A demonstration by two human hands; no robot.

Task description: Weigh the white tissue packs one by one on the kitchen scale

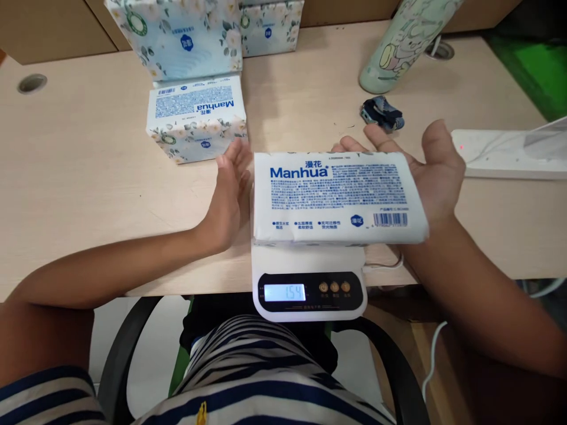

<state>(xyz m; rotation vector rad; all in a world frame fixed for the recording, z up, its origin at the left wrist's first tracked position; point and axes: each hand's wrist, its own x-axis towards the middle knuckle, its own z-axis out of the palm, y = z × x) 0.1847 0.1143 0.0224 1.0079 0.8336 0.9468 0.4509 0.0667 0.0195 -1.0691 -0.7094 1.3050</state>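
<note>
A white Manhua tissue pack (pixel 339 198) lies on a white kitchen scale (pixel 310 260), its printed side facing up. The scale's lit display shows digits that look like 154. To the pack's left is my left hand (pixel 228 203), held on edge with fingers stretched out and gripping nothing. On the other side, my right hand (pixel 436 171) is open, palm turned up, its thumb spread. Part of that hand is hidden behind the pack's right end, so I cannot tell whether they touch.
Another tissue pack (pixel 199 115) lies beyond my left hand, with floral tissue packs (pixel 186 41) stacked behind it. A green patterned bottle (pixel 405 44), a dark blue bundle (pixel 381 113) and a white power strip (pixel 500 153) stand or lie right. A cable (pixel 383 267) leaves the scale.
</note>
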